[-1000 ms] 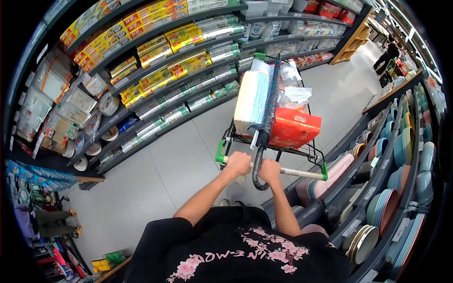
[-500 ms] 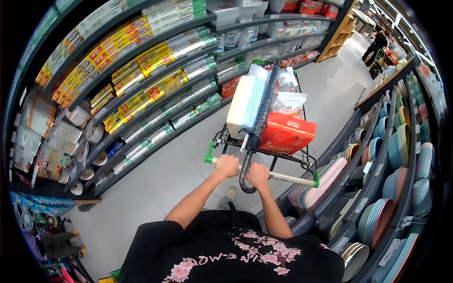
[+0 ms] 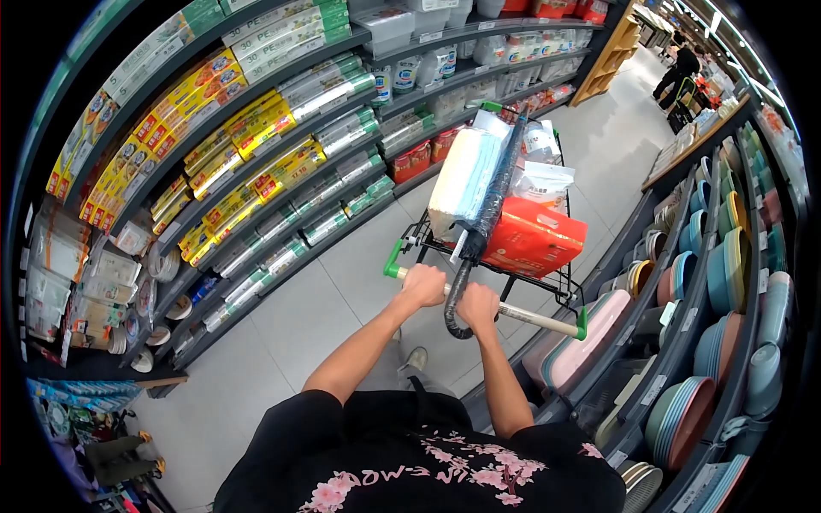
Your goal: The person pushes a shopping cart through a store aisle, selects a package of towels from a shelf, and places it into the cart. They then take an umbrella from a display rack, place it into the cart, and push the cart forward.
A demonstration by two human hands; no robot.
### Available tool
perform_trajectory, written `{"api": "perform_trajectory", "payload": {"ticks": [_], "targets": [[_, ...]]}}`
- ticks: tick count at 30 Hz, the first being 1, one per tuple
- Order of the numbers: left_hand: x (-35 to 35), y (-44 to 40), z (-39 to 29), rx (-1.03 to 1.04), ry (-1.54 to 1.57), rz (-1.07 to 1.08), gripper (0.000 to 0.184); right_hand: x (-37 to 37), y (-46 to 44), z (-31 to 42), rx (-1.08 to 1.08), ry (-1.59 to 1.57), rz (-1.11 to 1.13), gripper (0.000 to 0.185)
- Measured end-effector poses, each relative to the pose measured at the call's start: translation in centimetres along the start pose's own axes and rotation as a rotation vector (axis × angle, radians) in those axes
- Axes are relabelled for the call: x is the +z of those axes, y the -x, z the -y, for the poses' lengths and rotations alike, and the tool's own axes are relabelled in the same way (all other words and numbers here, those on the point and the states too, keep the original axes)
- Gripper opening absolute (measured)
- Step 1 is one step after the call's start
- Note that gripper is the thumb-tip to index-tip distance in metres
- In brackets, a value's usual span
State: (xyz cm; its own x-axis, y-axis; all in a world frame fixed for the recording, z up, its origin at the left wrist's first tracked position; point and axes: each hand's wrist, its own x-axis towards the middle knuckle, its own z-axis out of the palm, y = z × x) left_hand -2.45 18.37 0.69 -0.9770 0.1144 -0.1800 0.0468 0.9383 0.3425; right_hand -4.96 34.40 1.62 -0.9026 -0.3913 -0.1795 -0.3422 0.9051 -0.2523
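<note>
Both my hands grip the cart handle [image 3: 539, 318], a pale bar with green ends. My left hand [image 3: 424, 285] is closed round it near the left end. My right hand [image 3: 478, 305] is closed round it near the middle, beside the curved handle of a black umbrella [image 3: 489, 205]. This umbrella lies lengthwise over the cart. Under and beside it the cart holds a cream-and-blue soft pack [image 3: 463, 179], a red box [image 3: 537, 238] with a cut-out handle, and white-and-clear plastic packs [image 3: 544, 183].
Shelves [image 3: 321, 124] with yellow, green and white boxes curve along the left. On the right, racks hold colourful bowls [image 3: 682, 419] and a pink tub [image 3: 584, 340]. A person in dark clothes [image 3: 680, 70] is far back; another person's legs [image 3: 120, 457] show lower left.
The cart and my hands have moved forward along the aisle, past the shelves. Both hands have stayed closed on the handle, and my feet have changed position.
</note>
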Motion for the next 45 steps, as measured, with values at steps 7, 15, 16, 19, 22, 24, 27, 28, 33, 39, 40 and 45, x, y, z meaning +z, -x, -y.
{"api": "perform_trajectory", "payload": {"ticks": [7,15,16,19,22,24,27,28,33,39,40,45], "targets": [[-0.2,-4.3,2.7,0.068,-0.003,-0.006,0.023,-0.3,-3.8,0.6,0.045,0.025,-0.044,0.033],[-3.2,-9.1,3.8,0.128,0.000,0.075,0.016,-1.7,-8.4,0.4,0.106,0.030,-0.063,0.034],[-3.4,-9.8,3.9,0.138,-0.005,0.074,0.016,-2.0,-8.9,0.3,0.116,0.027,-0.058,0.033],[-2.9,-12.1,4.0,0.150,-0.008,0.092,0.016,-2.3,-10.4,-0.4,0.148,0.025,-0.068,0.033],[-2.8,-13.8,5.5,0.211,0.040,0.009,0.018,-2.5,-12.2,0.0,0.174,0.053,-0.051,0.034],[-2.5,-15.2,5.4,0.224,0.046,-0.015,0.016,-2.7,-13.2,-0.6,0.195,0.071,-0.036,0.035],[-3.1,-16.9,5.1,0.248,0.048,-0.042,0.014,-3.2,-14.5,-1.4,0.193,0.086,-0.059,0.036],[-3.7,-16.8,6.3,0.245,0.063,-0.030,0.014,-2.7,-15.1,-0.4,0.183,0.087,-0.072,0.035],[-4.4,-19.8,4.8,0.218,0.003,0.038,0.015,-3.2,-17.2,-2.9,0.178,0.093,-0.092,0.033],[-4.2,-23.2,4.1,0.209,-0.027,0.032,0.014,-4.6,-19.4,-4.2,0.201,0.069,-0.074,0.031],[-4.2,-23.7,3.7,0.202,-0.030,0.034,0.014,-4.7,-19.7,-5.0,0.177,0.057,-0.095,0.036],[-5.0,-26.5,2.7,0.180,-0.063,0.046,0.015,-5.9,-22.0,-7.1,0.167,0.026,-0.105,0.044]]}}
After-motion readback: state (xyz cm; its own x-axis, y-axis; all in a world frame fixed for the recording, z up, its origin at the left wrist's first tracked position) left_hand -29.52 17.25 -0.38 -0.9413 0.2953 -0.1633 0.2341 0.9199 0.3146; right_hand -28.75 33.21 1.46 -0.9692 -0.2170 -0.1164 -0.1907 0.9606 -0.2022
